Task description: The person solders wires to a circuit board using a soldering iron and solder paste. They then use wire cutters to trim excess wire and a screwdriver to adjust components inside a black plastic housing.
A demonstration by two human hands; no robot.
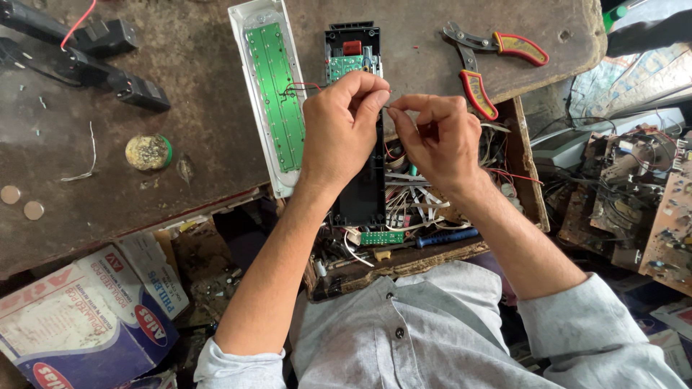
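My left hand and my right hand meet fingertip to fingertip over a long black plastic casing that lies on the worn wooden bench. Both pinch a thin wire end between thumb and forefinger. Red and black wires run from under my left hand to a long green circuit strip set in a white housing. At the far end of the black casing sits a small green board with a red part.
Red-handled pliers lie at the far right of the bench. An open drawer below my hands holds wires, a small green board and a blue-handled screwdriver. Black adapters, a solder tin, printed boxes, scrap boards.
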